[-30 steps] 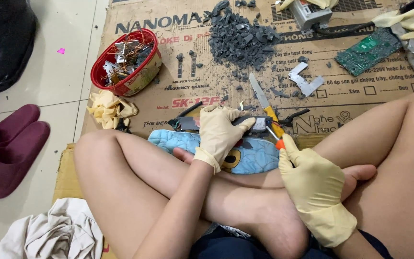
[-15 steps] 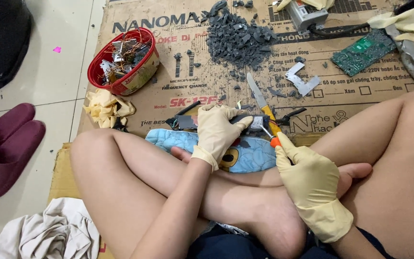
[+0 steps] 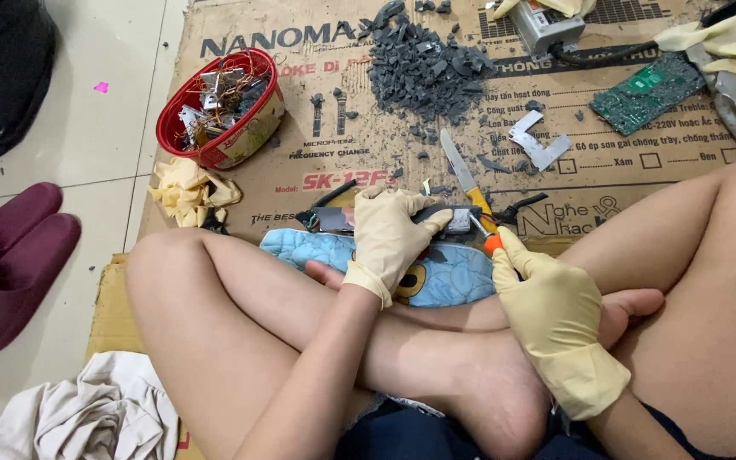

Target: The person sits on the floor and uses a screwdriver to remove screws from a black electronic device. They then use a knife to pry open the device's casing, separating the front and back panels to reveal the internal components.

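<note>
Head view, near to far. At the bottom of the frame lie the person's crossed bare legs, with a pale crumpled cloth (image 3: 87, 417) at lower left. Just above the legs, at centre, the gloved left hand (image 3: 389, 238) presses palm-down, fingers curled, on a small dark electronic part (image 3: 436, 223) that rests on a blue patterned cushion (image 3: 445, 268). To its right, the gloved right hand (image 3: 551, 311) is closed around an orange-handled tool (image 3: 487, 238), probably a small screwdriver, though its tip is too small to tell; the tip meets the part's right end. A yellow-handled knife (image 3: 463, 175) lies just beyond, blade pointing to the upper frame. Farther up the cardboard sheet (image 3: 300, 162) sit a heap of grey fragments (image 3: 423, 64), a green circuit board (image 3: 645, 94) at upper right, and a red bowl of scrap (image 3: 223, 106) at upper left. Dark red slippers (image 3: 6, 255) rest at the left edge.

Hazard: the tool points toward the holding fingers; a slip off the soft, yielding cushion could jab the thin glove or nearby bare leg.
</note>
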